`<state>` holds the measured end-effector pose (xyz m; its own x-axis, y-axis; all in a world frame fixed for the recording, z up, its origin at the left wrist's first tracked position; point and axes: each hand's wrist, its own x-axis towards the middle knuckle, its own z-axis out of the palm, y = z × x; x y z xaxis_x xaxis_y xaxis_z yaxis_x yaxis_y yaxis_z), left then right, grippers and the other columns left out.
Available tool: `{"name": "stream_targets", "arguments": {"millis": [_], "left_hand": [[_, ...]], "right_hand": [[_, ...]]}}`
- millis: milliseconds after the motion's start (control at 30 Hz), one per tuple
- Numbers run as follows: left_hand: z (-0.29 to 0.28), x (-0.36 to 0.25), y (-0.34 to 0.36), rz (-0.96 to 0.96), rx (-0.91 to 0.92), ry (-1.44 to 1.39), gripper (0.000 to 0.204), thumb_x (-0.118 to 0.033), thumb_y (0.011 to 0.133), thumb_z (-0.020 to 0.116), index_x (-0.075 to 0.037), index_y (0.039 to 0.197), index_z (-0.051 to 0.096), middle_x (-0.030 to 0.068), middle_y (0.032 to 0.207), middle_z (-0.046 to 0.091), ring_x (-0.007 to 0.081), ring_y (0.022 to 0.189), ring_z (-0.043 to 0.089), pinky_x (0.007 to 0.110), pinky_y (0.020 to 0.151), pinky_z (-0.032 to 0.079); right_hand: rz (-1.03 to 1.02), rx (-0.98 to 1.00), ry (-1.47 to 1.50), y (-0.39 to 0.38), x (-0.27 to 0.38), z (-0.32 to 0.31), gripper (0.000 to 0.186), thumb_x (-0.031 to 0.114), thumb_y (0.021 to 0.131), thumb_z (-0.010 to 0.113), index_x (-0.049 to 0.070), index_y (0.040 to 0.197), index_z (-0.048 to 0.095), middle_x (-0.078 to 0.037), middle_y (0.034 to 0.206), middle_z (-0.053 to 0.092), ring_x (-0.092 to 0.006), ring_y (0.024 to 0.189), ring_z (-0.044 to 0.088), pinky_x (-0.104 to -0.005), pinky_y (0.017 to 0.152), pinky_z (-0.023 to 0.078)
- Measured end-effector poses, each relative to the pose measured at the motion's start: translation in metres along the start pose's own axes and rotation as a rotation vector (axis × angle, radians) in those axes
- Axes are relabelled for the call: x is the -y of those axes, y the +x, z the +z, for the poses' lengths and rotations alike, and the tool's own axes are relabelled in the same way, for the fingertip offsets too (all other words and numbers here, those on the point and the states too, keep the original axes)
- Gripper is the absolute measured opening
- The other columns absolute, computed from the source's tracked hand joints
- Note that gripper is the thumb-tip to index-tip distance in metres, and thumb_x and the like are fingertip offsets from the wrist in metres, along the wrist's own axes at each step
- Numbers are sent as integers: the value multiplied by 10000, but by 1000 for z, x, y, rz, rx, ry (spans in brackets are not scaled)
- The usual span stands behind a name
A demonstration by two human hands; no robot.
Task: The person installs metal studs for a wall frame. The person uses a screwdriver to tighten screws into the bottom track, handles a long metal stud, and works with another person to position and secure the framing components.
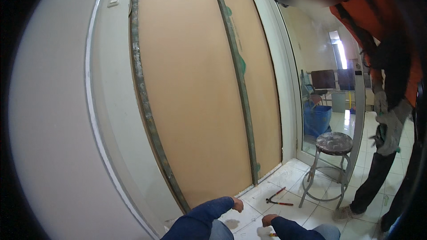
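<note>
My left hand [238, 204] hangs over the white tiled floor [253, 200], close to the foot of a beige wall panel [200, 106]. Its fingers curl in and nothing shows in them. My right hand [268, 220] is a short way to its right, fingers bent down and nothing visible in them. On the tiles just beyond the hands lie pincers [280, 203] with red handles spread apart; neither hand touches them. Under my right wrist a small orange-yellow thing [272, 234] shows, mostly hidden by my sleeve.
Grey metal studs [240, 84] cross the panel. A round stool [333, 144] stands before a glass door [329, 84] on the right. Beside it stands a person [382, 62] in orange and dark clothes; a gloved hand [391, 129] holds a tool. Beyond is a blue bin [317, 119].
</note>
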<state>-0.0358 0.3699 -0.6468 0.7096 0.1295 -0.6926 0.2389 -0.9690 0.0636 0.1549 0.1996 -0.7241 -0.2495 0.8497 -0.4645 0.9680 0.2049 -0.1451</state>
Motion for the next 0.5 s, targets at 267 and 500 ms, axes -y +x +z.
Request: {"name": "stream_targets", "arguments": {"millis": [267,500], "left_hand": [[-14,-14,-16,-150,22,-39,509,-298,795,546,18,1194,540,198,1235,535,318,1161,489,406,990,373],[-9,-27,-27,23,-32,-62,513,-321,812,535,21,1195,537,204,1224,539,326,1150,493,403,980,379]], "right_hand": [[22,-29,10,0,4,-11,266,227,679,605,68,874,692,-125,907,678,-287,847,656,-418,697,524],[51,-58,9,-2,5,3,249,199,671,608,67,865,690,-127,884,677,-282,831,657,-413,684,522]]}}
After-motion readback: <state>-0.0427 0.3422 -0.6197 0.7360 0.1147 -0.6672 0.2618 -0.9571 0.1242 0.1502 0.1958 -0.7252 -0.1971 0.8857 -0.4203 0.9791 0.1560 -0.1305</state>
